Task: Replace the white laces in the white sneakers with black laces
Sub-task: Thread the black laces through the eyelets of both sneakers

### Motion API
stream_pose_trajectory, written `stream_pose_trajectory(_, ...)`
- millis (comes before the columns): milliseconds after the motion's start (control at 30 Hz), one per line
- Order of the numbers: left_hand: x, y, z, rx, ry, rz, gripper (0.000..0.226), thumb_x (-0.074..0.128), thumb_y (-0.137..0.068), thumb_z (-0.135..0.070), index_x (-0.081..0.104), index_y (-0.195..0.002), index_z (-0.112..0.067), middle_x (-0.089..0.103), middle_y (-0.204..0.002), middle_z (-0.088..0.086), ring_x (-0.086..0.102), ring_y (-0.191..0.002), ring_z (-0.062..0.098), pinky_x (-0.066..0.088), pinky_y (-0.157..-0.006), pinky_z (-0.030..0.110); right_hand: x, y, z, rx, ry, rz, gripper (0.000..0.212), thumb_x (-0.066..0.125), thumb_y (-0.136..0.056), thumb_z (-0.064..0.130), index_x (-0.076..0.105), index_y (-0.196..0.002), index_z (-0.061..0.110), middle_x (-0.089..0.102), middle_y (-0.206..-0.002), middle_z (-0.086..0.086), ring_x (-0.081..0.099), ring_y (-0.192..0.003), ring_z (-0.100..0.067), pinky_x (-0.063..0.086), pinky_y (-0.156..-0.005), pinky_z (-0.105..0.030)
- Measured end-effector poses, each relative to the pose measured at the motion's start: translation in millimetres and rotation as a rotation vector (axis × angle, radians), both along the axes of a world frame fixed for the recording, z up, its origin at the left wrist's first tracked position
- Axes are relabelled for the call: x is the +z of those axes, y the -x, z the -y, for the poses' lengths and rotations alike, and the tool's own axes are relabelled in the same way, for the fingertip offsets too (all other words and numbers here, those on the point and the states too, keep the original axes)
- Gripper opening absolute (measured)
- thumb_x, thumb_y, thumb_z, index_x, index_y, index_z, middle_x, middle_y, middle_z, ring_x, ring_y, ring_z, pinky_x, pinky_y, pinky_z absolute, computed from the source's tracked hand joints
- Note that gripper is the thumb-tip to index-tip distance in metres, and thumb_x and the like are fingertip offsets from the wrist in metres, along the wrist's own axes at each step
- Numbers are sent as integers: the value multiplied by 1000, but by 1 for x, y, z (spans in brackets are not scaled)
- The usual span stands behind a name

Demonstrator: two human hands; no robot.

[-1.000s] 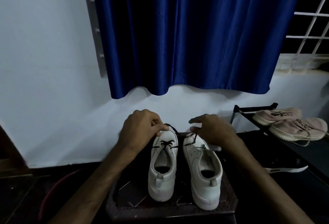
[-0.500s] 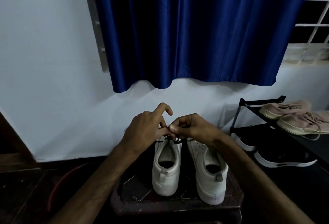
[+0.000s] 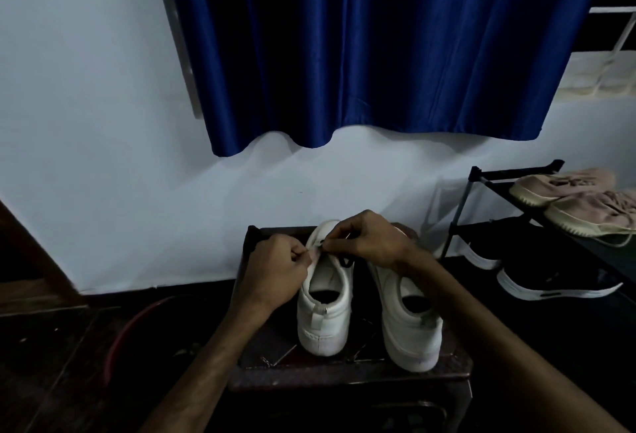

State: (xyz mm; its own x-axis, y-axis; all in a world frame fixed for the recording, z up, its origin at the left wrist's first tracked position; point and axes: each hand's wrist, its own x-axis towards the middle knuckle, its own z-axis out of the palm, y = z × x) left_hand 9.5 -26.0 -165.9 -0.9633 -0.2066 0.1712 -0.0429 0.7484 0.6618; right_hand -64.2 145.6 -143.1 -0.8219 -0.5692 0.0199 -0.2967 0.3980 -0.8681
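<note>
Lace [image 3: 346, 262] now pinched by right hand [image 3: 371, 243]; left hand [image 3: 275, 271] grips sneaker [image 3: 327, 312].

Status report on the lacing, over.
Left hand pinches eyelet flap of left sneaker. Right hand pinches black lace there. Nothing in the way.

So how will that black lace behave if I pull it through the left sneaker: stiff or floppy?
Probably floppy: the black lace sags in a loose loop over the tongue beside the right hand pinching it. Likely light, so it should follow a gentle pull. The left sneaker might shift, though the left hand grips its upper.
</note>
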Motion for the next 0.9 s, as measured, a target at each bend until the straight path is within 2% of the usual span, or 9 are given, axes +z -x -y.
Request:
stream_pose_trajectory(100, -5, 1, 1, 34, -105, -2, 24, 67, -88, -30, 73, -74, -12, 69, -64, -3, 64, -67, 13, 50, -65, 31, 0, -2, 2, -2, -42, -41, 5, 79, -79, 12, 77, -77, 9, 67, -57, 4, 60, -49, -5, 45, -52, -14)
stream_pose_trajectory(200, -9, 1, 2, 32, -293, 23, 15, 67, -88, -24, 76, -78, -17, 71, -67, -6, 67, -69, 13, 59, -70, 42, -2, -3, 5, -16, -42, -84, 9, 81, -77, 16, 76, -73, 8, 64, -52, 9, 56, -46, -3, 42, -50, -12)
stream_pose_trajectory(333, -11, 0, 1, 37, -408, 47, 16, 65, -89, -20, 76, -77, -21, 73, -71, -2, 71, -74, 19, 59, -70, 50, -8, -3, 11, -13, -66, -182, 20, 81, -77, 23, 69, -61, 23, 58, -47, 14, 52, -43, -1, 38, -48, -11)
stream_pose_trajectory(433, -11, 1, -1, 35, -418, 24, 13, 67, -88, -23, 76, -80, -21, 74, -73, -3, 72, -74, 18, 59, -71, 51, -11, -2, 12, -1, -137, -287, 17, 80, -77, 26, 68, -66, 26, 62, -62, 15, 58, -55, 0, 42, -56, -13)
stream_pose_trajectory(500, -13, 1, -3, 41, -383, 10, 15, 67, -88, -30, 76, -82, -20, 74, -72, -5, 71, -73, 15, 59, -69, 49, -9, -1, 16, 6, -259, -396, 11, 76, -79, 31, 69, -72, 25, 65, -79, 11, 60, -72, -5, 46, -66, -23)
stream_pose_trajectory(633, -13, -2, -9, 30, -314, -9, 19, 63, -89, -36, 75, -86, -21, 73, -74, -7, 70, -71, 10, 60, -67, 43, 3, -3, 27, 44, -568, -622, 17, 63, -84, 33, 51, -74, 28, 64, -99, 2, 59, -94, -20, 34, -78, -30)
stream_pose_trajectory(700, -14, -4, -12, 27, -400, -7, 17, 60, -94, -27, 74, -90, -19, 74, -78, -3, 71, -71, 12, 61, -65, 42, 8, -3, 29, 80, -652, -730, 7, 61, -86, 28, 58, -84, 22, 63, -102, 0, 59, -97, -22, 34, -85, -35)
stream_pose_trajectory(767, -14, -7, -17, 34, -529, -5, 17, 56, -97, -18, 71, -93, -11, 73, -81, 6, 72, -69, 16, 61, -60, 41, 9, -1, 28, 89, -717, -795, 11, 61, -86, 26, 63, -94, 18, 61, -103, 1, 59, -99, -21, 34, -88, -38)
stream_pose_trajectory(900, -21, -5, -21, 54, -682, -16, 14, 59, -97, -19, 69, -94, -11, 73, -84, 10, 72, -72, 24, 61, -60, 44, 6, 0, 18, 53, -648, -746, 13, 66, -86, 33, 67, -92, 21, 61, -100, 7, 59, -99, -17, 31, -82, -34)
